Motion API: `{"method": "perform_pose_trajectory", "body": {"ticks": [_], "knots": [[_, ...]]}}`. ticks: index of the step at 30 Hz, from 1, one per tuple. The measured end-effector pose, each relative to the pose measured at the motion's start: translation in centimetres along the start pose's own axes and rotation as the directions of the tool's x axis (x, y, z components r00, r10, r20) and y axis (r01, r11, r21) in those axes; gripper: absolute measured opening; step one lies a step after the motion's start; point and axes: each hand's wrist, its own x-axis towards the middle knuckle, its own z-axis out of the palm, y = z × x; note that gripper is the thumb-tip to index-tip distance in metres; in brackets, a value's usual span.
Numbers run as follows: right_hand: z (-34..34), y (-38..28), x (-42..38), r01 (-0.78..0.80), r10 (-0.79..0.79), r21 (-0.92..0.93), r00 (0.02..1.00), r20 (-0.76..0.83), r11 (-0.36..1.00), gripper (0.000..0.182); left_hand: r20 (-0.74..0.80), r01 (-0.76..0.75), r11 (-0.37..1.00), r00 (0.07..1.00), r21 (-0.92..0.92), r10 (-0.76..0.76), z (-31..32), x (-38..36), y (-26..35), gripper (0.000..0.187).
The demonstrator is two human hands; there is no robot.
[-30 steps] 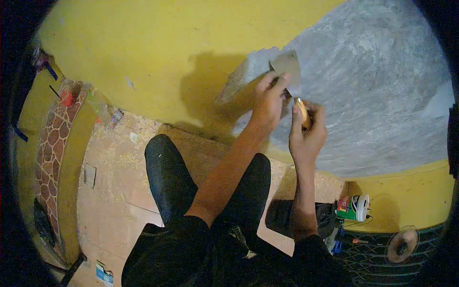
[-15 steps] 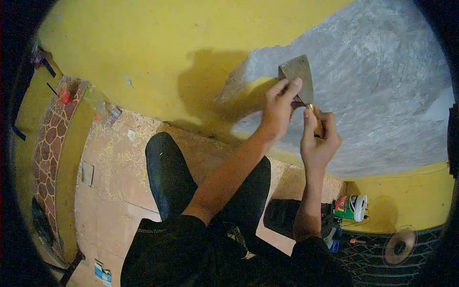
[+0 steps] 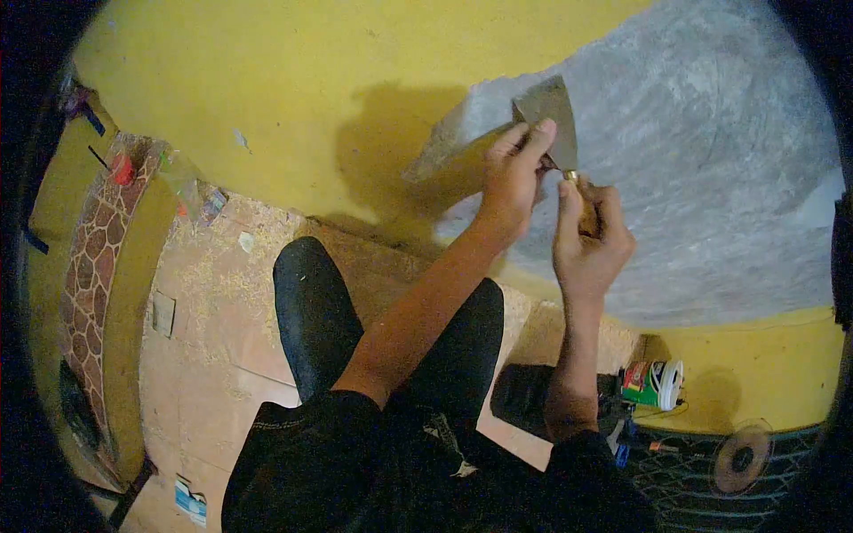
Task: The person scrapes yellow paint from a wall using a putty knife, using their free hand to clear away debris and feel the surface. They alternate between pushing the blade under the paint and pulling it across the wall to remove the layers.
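A putty knife with a wide metal blade [image 3: 553, 102] is held up in front of the wall, where yellow paint [image 3: 267, 80] meets a bare grey patch [image 3: 693, 178]. My right hand [image 3: 593, 240] is closed round its wooden handle [image 3: 587, 216], just below the brass collar. My left hand [image 3: 518, 178] pinches the blade's left edge between thumb and fingers. Something small and dark shows under the left fingers, too hidden to name.
Yellow flakes lie on the tiled floor [image 3: 200, 338] at the left. A white and green bucket [image 3: 653, 384] stands at the lower right beside a black bag [image 3: 524, 400]. A stone-patterned strip [image 3: 93, 266] runs along the far left.
Both hands and the putty knife have shifted slightly up and left. More of the wooden handle shows in my right hand.
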Motion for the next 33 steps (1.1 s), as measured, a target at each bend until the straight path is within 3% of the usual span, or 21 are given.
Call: {"method": "perform_pose_trajectory", "body": {"ticks": [2, 3, 4, 6, 7, 10, 11, 14, 15, 17, 20, 21, 22, 24, 26, 28, 29, 31, 33], "knots": [[-1.2, 0.1, 0.2, -0.110, 0.112, -0.041, 0.993, 0.046, 0.993, 0.015, -0.074, 0.043, 0.999, 0.996, -0.014, -0.043, 1.2, -0.6, -0.5, 0.017], [-0.4, 0.4, 0.4, 0.006, -0.006, -0.001, 1.000, -0.023, 1.000, 0.015, -0.059, 0.024, 1.000, 0.998, -0.002, -0.024, 1.1, -0.4, -0.1, 0.018], [0.2, 0.1, 0.6, 0.004, -0.004, -0.003, 1.000, -0.021, 1.000, 0.015, -0.062, 0.026, 1.000, 0.998, -0.003, -0.026, 0.7, -0.2, 0.5, 0.018], [1.3, -0.4, 0.9, 0.121, -0.123, -0.120, 0.992, -0.007, 0.985, 0.014, -0.009, 0.027, 0.999, 1.000, 0.039, -0.027, 0.0, 0.4, 1.9, 0.019], [1.3, -0.3, 0.7, 0.033, -0.033, 0.013, 0.999, -0.009, 0.999, 0.014, -0.020, -0.026, 1.000, 0.999, 0.018, 0.026, 0.1, 0.4, 1.7, 0.019], [-0.4, -0.5, 0.1, -0.041, 0.041, -0.005, 0.999, -0.021, 0.999, 0.015, -0.045, 0.043, 0.992, 0.998, 0.120, -0.038, 0.6, -0.5, 0.5, 0.019], [0.0, -0.3, 0.5, 0.005, -0.006, -0.013, 1.000, -0.020, 1.000, 0.015, -0.051, 0.005, 1.000, 0.999, 0.013, -0.004, 1.0, -0.4, 0.8, 0.020], [1.6, -1.0, 0.7, 0.095, -0.097, -0.048, 0.994, -0.041, 0.994, 0.015, -0.078, 0.002, 0.995, 0.997, 0.095, 0.005, 0.1, 0.1, 2.1, 0.022], [1.3, -1.2, 0.5, -0.049, 0.050, -0.024, 0.999, 0.012, 0.999, 0.015, -0.078, -0.002, 0.995, 0.997, 0.101, 0.010, 0.0, 0.3, 1.9, 0.022], [-0.5, -0.9, -0.7, -0.086, 0.086, -0.042, 0.996, 0.015, 0.995, 0.015, -0.064, 0.067, 0.990, 0.996, 0.128, -0.059, 0.0, -0.3, 0.7, 0.022], [2.0, -0.6, 1.0, 0.013, -0.013, -0.018, 1.000, -0.001, 1.000, 0.015, -0.070, -0.032, 0.991, 0.997, 0.133, 0.042, -0.3, 1.0, 1.6, 0.022], [2.4, -0.5, 1.0, 0.080, -0.080, -0.025, 0.997, -0.015, 0.997, 0.016, -0.031, -0.048, 0.999, 0.998, -0.005, 0.048, -0.6, 1.2, 1.7, 0.023], [2.4, -0.7, 1.3, 0.091, -0.091, -0.007, 0.996, -0.002, 0.996, 0.016, -0.045, -0.068, 0.998, 0.997, -0.002, 0.068, -0.7, 1.4, 1.9, 0.023], [1.6, -1.8, 1.1, 0.056, -0.053, -0.111, 0.998, 0.035, 0.992, 0.015, -0.090, -0.010, 0.986, 0.996, 0.166, 0.026, -0.8, 0.9, 2.2, 0.022], [0.7, -0.9, 0.4, 0.051, -0.051, -0.046, 0.999, 0.008, 0.998, 0.015, -0.140, -0.014, 0.996, 0.990, 0.083, 0.026, 0.7, 0.0, 1.6, 0.022], [1.2, -0.8, 1.1, 0.059, -0.059, 0.003, 0.998, -0.017, 0.998, 0.014, -0.064, 0.036, 0.999, 0.997, 0.008, -0.036, 0.1, 0.3, 0.5, 0.022], [1.8, -0.9, 1.6, 0.064, -0.064, -0.018, 0.998, 0.003, 0.998, 0.014, -0.075, -0.050, 0.993, 0.995, 0.111, 0.059, -0.5, 1.2, 1.0, 0.022], [2.5, -2.3, 2.5, 0.028, -0.023, -0.062, 0.995, 0.093, 0.998, 0.013, -0.095, -0.051, 0.997, 0.994, 0.054, 0.056, -0.6, 1.8, 2.3, 0.022], [2.2, -2.1, 1.7, 0.078, -0.074, -0.057, 0.995, 0.060, 0.995, 0.013, -0.104, -0.043, 0.997, 0.993, 0.062, 0.049, -0.5, 1.1, 3.2, 0.022]]}}
